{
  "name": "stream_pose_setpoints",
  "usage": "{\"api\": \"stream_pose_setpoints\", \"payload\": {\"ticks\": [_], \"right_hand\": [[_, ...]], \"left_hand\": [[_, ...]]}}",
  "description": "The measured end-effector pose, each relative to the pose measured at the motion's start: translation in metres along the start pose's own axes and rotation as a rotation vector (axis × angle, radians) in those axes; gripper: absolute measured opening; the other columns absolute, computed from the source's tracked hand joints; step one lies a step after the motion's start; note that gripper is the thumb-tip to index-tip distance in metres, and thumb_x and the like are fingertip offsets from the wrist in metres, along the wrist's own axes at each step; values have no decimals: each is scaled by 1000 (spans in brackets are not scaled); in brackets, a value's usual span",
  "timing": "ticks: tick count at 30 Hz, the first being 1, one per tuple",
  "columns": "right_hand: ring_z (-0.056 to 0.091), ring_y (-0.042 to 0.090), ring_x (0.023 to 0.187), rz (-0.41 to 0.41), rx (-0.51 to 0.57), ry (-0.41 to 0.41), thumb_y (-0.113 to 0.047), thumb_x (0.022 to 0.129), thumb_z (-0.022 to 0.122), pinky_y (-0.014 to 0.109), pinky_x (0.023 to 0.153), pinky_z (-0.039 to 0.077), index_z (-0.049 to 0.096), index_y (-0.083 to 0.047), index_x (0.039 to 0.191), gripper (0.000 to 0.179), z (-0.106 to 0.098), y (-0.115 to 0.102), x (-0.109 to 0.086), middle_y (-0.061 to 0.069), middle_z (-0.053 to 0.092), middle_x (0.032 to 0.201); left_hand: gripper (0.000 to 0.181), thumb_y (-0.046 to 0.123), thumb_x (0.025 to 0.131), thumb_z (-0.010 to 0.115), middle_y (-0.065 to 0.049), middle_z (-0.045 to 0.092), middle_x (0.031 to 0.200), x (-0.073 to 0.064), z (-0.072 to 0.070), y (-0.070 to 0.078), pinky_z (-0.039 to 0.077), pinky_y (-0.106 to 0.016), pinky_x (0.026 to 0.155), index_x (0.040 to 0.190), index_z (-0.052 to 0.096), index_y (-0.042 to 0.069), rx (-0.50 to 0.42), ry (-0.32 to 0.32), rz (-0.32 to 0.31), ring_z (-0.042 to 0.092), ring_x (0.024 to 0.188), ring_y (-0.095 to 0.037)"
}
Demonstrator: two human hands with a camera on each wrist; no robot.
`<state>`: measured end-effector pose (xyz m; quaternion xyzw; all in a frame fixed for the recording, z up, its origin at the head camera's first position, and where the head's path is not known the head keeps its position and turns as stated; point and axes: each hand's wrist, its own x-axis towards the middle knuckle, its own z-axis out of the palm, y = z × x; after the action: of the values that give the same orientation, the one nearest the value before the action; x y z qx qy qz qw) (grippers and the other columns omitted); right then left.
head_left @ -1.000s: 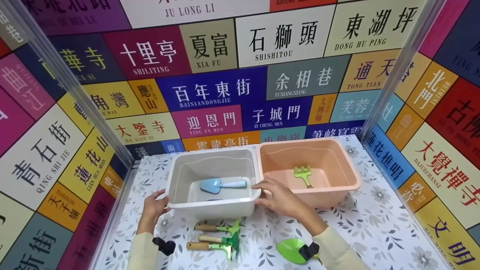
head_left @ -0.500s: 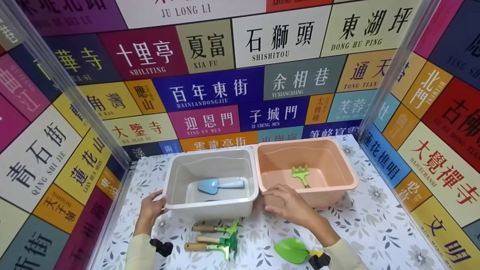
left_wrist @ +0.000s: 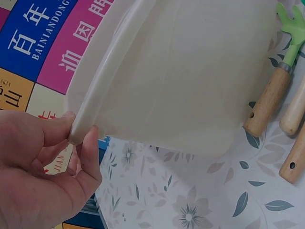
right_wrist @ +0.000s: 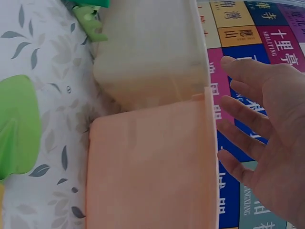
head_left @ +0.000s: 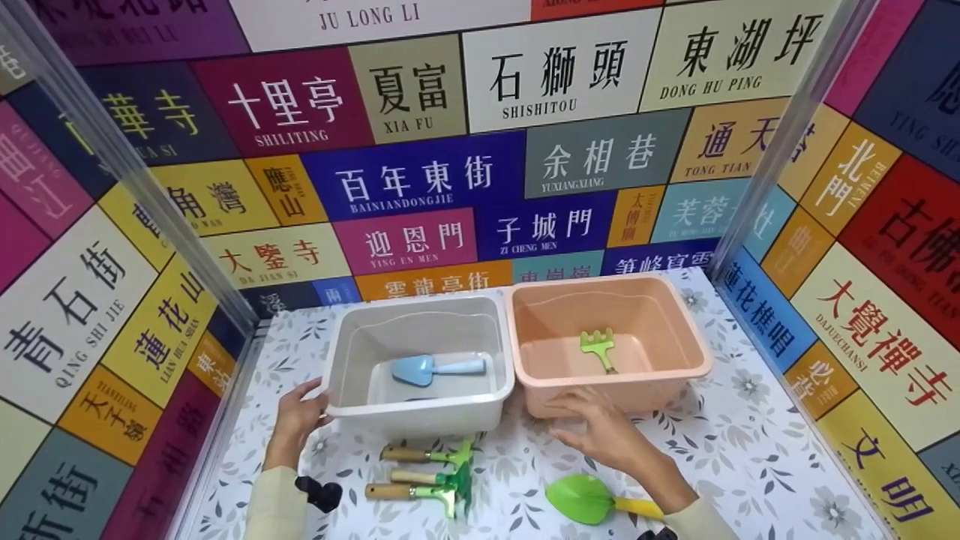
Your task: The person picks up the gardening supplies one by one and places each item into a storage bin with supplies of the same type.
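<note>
My left hand is at the near left corner of a greyish-white plastic basin; in the left wrist view, its thumb and fingers pinch the basin's rim. Inside that basin lies a blue toy trowel. A peach basin stands close against its right side, with a small green hand rake in it. My right hand hovers in front of the peach basin with fingers loosely spread. The right wrist view shows that hand holding nothing, beside the basin rims.
In front of the white basin lie several green garden tools with wooden handles. A green trowel with a yellow handle rests near the right forearm. Sign-patterned walls enclose the floral-covered table at back and sides.
My right hand has let go of the white basin's right front corner and moved right and toward me, in front of the peach basin. The left hand stays at its corner.
</note>
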<state>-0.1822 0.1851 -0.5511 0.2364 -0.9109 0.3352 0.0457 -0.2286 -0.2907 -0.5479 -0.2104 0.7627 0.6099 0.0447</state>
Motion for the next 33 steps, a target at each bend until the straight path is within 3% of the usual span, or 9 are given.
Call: {"api": "stream_pose_setpoints", "payload": {"ticks": [6,13,18,23,26,30,33], "right_hand": [[57,28,124,11,-28,11,-26,80,84,62,107,39,69,-29,123,45,4,9,-10,-5,66,128],[55,32,128,26,-67,-37,-30,80,83,67,112,32,68,-30,126,48,3,19,-22,-1,64,132],[56,25,124,46,-89,-85,-38,81,81,63,108,37,65,-35,130,52,1,30,-34,-8,64,128],[53,35,131,92,-58,-136,-39,83,80,66,105,39,66,-28,129,50,1,43,-46,1,62,134],[50,42,132,143,-26,-193,-41,84,78,68,106,38,66,-25,129,50,1,52,-51,6,61,135],[53,39,127,204,15,-264,-47,85,76,66,105,40,65,-25,132,53,-1,61,-56,5,61,133],[56,34,122,199,23,-276,-52,84,74,62,103,43,65,-25,132,55,-2,67,-62,2,61,129]], "left_hand": [[51,4,99,54,-36,63,122,0,-1,0,56,-21,63,145,40,-12,-7,5,14,67,78,-10],[49,4,99,52,-38,60,126,1,0,-2,56,-21,63,144,41,-13,11,12,16,70,87,-19],[50,4,98,52,-37,61,124,0,1,-2,56,-21,62,144,41,-12,21,14,17,69,85,-17],[49,2,98,52,-21,69,96,2,0,-3,55,-20,59,144,42,-13,4,19,18,64,74,-10],[50,1,98,52,-12,68,89,2,0,-2,54,-20,58,144,41,-13,-11,17,22,62,71,-8],[50,2,98,52,-17,69,94,1,0,0,55,-21,59,144,40,-14,-15,12,19,64,74,-9],[50,2,98,52,-21,70,99,1,-1,0,55,-21,60,144,41,-13,-11,9,13,65,74,-10]]}}
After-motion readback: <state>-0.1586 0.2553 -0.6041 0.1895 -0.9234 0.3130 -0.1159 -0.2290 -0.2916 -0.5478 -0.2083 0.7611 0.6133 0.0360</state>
